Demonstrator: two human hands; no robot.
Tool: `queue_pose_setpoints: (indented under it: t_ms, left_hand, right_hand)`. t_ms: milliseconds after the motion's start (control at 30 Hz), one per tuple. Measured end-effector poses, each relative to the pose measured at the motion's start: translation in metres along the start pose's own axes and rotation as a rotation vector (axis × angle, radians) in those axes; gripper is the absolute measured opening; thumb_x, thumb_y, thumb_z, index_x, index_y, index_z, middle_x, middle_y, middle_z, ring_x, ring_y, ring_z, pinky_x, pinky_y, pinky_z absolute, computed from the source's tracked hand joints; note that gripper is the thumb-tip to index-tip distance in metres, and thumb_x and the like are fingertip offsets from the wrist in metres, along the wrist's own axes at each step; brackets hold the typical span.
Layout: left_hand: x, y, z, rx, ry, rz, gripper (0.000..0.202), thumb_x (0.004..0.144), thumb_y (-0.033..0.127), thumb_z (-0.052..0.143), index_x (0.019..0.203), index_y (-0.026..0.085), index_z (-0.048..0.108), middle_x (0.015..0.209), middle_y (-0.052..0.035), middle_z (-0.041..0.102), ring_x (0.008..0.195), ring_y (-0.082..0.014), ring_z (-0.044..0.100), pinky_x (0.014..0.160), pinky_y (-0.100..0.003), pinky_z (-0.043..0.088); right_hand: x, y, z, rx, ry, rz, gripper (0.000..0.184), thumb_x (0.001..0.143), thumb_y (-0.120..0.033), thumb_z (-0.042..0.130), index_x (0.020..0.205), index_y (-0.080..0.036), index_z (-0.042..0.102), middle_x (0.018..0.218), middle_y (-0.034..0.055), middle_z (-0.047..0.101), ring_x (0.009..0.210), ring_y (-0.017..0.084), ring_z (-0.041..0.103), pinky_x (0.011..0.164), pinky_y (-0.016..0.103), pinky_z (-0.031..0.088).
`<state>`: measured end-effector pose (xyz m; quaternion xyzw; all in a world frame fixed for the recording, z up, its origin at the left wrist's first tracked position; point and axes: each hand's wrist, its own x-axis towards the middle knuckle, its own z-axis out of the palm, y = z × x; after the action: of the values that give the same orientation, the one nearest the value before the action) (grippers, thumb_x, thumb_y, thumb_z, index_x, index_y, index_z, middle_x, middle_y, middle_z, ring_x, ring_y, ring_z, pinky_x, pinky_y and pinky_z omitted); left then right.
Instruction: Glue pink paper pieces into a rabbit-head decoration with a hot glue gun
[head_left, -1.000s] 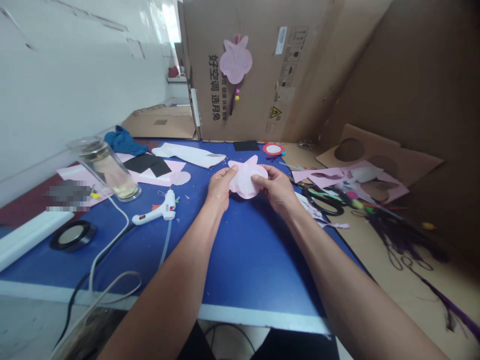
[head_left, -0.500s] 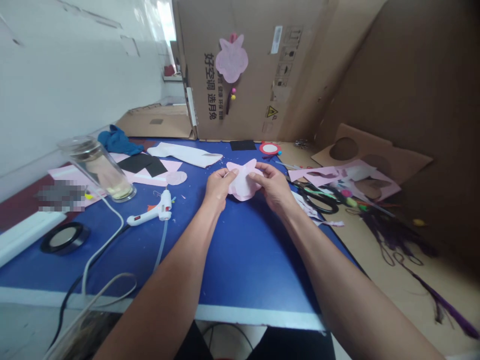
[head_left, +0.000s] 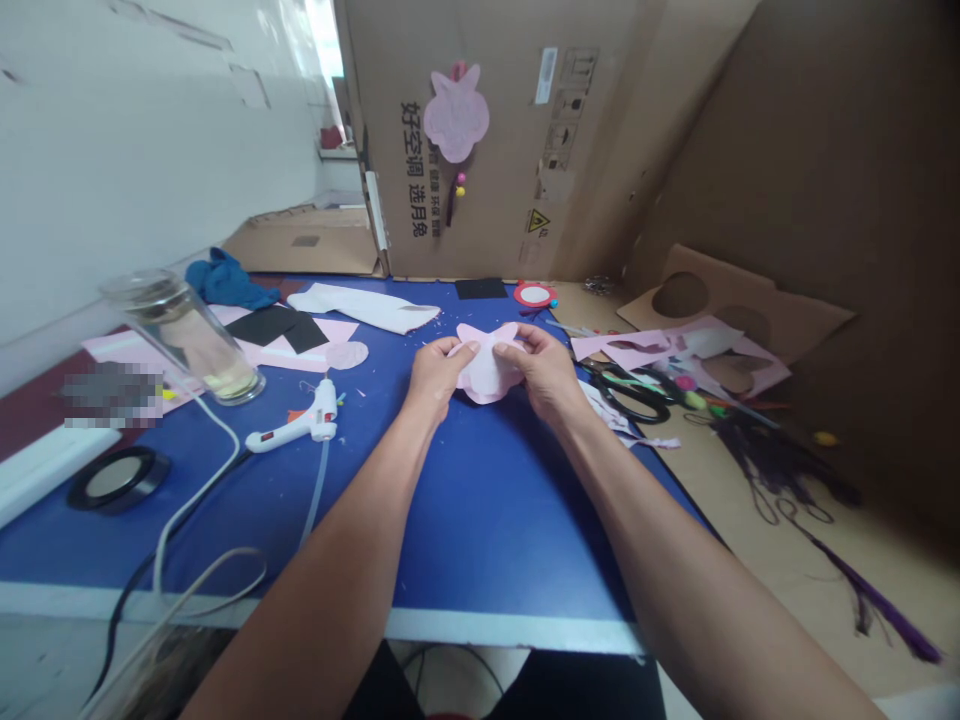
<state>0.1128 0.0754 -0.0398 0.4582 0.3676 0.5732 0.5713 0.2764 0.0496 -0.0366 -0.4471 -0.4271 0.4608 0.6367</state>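
Observation:
Both my hands hold a pink felt cut-out (head_left: pixel 486 372) with ear-like lobes just above the blue table (head_left: pixel 480 500). My left hand (head_left: pixel 436 377) pinches its left top edge between thumb and fingers. My right hand (head_left: pixel 541 370) pinches its right top edge, the fingers curled over the felt. The two thumbs are close together over the piece. A similar pink cut-out (head_left: pixel 457 113) with small beads hanging below it is stuck on the upright cardboard box (head_left: pixel 525 140) behind.
A white glue gun (head_left: pixel 298 425) with its cord lies left of my hands, near a glass jar (head_left: pixel 184 335) and a black tape roll (head_left: pixel 116 480). Black-handled scissors (head_left: pixel 634 392), pink scraps (head_left: pixel 675 350) and dark threads (head_left: pixel 787 470) lie to the right. White cloth (head_left: pixel 364 305) and black felt (head_left: pixel 277 325) lie behind.
My hands have drawn closer together on the pink felt, the right fingers sliding leftwards over its top edge. The camera has shifted slightly.

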Motion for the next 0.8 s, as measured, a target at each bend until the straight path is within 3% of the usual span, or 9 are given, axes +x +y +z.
queue_pose_setpoints:
  t_ms: [167,367,633,800]
  left_hand:
    - [0.0,-0.001,0.0,-0.008,-0.003,-0.012,0.042,0.065,0.044,0.105,0.065,0.019,0.072,0.063,0.0025,0.065,0.056,-0.0117,0.053,0.055,-0.024,0.04]
    - [0.002,0.0,-0.001,-0.088,-0.006,-0.032,0.046,0.071,0.059,0.099,0.08,0.019,0.079,0.074,-0.0022,0.074,0.063,-0.0147,0.061,0.06,-0.026,0.047]
    - [-0.003,0.005,0.004,-0.049,-0.033,-0.035,0.041,0.069,0.045,0.101,0.065,0.02,0.069,0.062,0.0024,0.063,0.056,-0.0121,0.052,0.056,-0.025,0.039]
    - [-0.005,0.017,0.015,-0.025,-0.014,-0.029,0.032,0.072,0.038,0.099,0.068,0.019,0.073,0.065,-0.0001,0.068,0.058,-0.0147,0.057,0.057,-0.027,0.042]
  right_hand:
    - [0.0,0.001,0.0,0.001,0.002,-0.007,0.056,0.059,-0.042,0.097,0.108,-0.026,0.076,0.099,0.0013,0.083,0.087,0.023,0.074,0.083,0.036,0.058]
    - [0.0,0.001,-0.002,0.009,0.019,0.0,0.055,0.061,-0.04,0.097,0.109,-0.026,0.076,0.102,0.0029,0.084,0.091,0.025,0.076,0.086,0.038,0.06]
    - [0.0,0.001,-0.001,0.025,0.014,0.001,0.059,0.059,-0.042,0.099,0.111,-0.026,0.076,0.103,0.0035,0.085,0.093,0.027,0.078,0.083,0.04,0.062]
    - [0.0,0.0,-0.004,0.034,0.019,-0.001,0.058,0.063,-0.051,0.1,0.11,-0.028,0.076,0.105,0.004,0.084,0.093,0.027,0.078,0.08,0.04,0.063]
